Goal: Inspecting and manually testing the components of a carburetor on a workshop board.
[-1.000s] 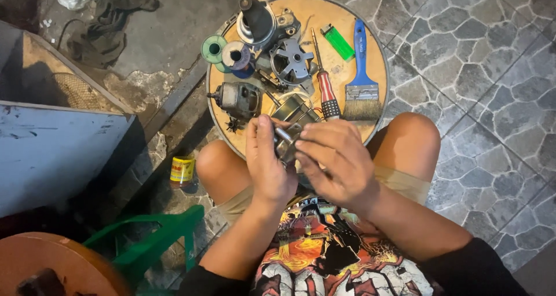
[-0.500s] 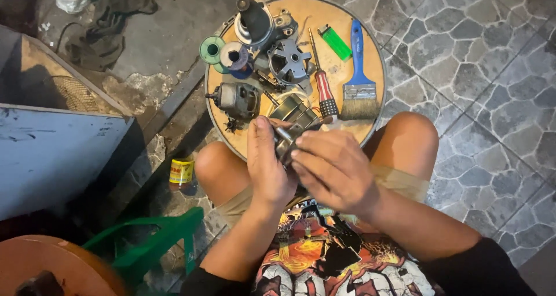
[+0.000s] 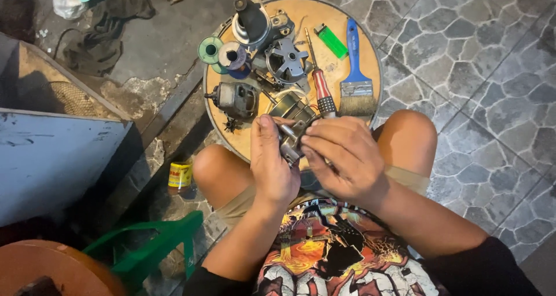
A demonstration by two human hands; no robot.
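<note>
Both hands close on a small grey metal motor part (image 3: 291, 138) just above the knees, left hand (image 3: 272, 160) gripping, right hand (image 3: 341, 154) pinching. On the round wooden desk (image 3: 370, 58) beyond, other motor pieces lie apart, so reassembly looks unfinished.

Round wooden tabletop (image 3: 370, 50) strewn with parts. Blue-handled paintbrush (image 3: 355, 70) at its right, bristles toward the knee. Green lighter (image 3: 330, 40) just beside the brush handle. Red-and-black screwdriver (image 3: 320, 87) lying lengthwise near the middle. Grey fan-like metal part (image 3: 286, 61) and tall dark-tipped motor housing (image 3: 252, 21) at the top. Green tape roll (image 3: 209, 50) touching a purple spool (image 3: 233, 55). Small dark motor (image 3: 234, 99) at the left edge. Yellow tin (image 3: 180, 175) on the floor below; green plastic chair (image 3: 152, 249) nearby.
</note>
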